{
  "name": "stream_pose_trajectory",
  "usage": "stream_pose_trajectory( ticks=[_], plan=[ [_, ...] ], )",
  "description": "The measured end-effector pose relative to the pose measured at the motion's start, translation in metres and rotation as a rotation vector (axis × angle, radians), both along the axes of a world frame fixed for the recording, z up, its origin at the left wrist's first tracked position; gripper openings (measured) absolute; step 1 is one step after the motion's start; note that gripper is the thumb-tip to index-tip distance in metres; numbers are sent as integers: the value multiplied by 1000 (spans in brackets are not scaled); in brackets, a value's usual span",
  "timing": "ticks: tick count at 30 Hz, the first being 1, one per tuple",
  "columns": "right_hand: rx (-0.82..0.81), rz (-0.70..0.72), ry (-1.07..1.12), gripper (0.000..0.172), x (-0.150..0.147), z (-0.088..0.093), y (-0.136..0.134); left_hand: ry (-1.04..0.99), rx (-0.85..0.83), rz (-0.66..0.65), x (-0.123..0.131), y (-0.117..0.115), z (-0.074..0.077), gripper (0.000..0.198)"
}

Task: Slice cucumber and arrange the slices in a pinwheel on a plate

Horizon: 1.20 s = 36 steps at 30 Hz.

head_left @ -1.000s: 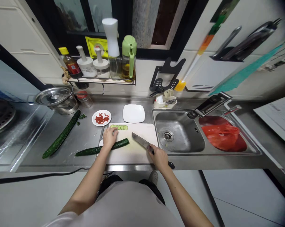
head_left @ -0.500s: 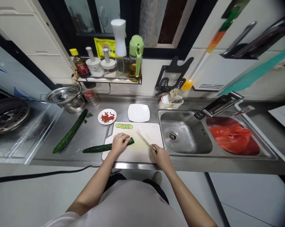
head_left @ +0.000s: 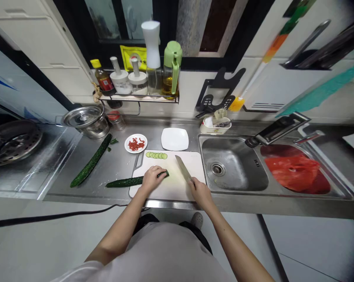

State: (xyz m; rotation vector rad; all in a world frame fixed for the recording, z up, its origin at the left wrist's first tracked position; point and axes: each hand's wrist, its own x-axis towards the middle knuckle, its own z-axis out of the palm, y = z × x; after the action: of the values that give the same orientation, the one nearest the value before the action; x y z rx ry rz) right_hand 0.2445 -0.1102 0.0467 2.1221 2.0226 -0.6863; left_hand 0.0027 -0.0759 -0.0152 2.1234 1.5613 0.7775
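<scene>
My left hand (head_left: 152, 178) is closed over the cut end of a cucumber (head_left: 124, 182), which lies across the left part of the white cutting board (head_left: 168, 192). My right hand (head_left: 200, 191) grips the handle of a kitchen knife (head_left: 183, 167). Its blade points away from me, to the right of the cucumber and apart from it, with the flat side showing. A short row of overlapping cucumber slices (head_left: 156, 155) lies along the board's far left edge. Behind the board sit a bare white plate (head_left: 175, 139) and a small dish (head_left: 136, 143) of chopped red pieces.
A second cucumber (head_left: 91, 160) lies to the left, near a lidded steel pot (head_left: 85, 121). The sink (head_left: 232, 164) is on the right, with a red plastic bag (head_left: 294, 172) in its second basin. Above the counter hangs a shelf (head_left: 141, 98) of seasonings.
The knife blade has turned so that more of its flat side shows. My left hand sits closer to the cucumber's cut end. The whole view has shifted slightly.
</scene>
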Motion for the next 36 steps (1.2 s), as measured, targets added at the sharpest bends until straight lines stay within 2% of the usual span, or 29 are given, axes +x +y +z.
stream_pose_trajectory(
  ticks=[10,20,25,36],
  plan=[
    [-59,67,16,33,-21,2,6,3,100,-9,1,-7,-5,20],
    [-80,128,56,29,-45,12,3,56,168,-3,1,-8,-14,21],
    [-96,184,50,28,-52,13,1,72,191,-10,2,-10,-13,23],
    [-102,209,40,28,-55,15,2,77,209,-18,3,-10,-10,21]
  ],
)
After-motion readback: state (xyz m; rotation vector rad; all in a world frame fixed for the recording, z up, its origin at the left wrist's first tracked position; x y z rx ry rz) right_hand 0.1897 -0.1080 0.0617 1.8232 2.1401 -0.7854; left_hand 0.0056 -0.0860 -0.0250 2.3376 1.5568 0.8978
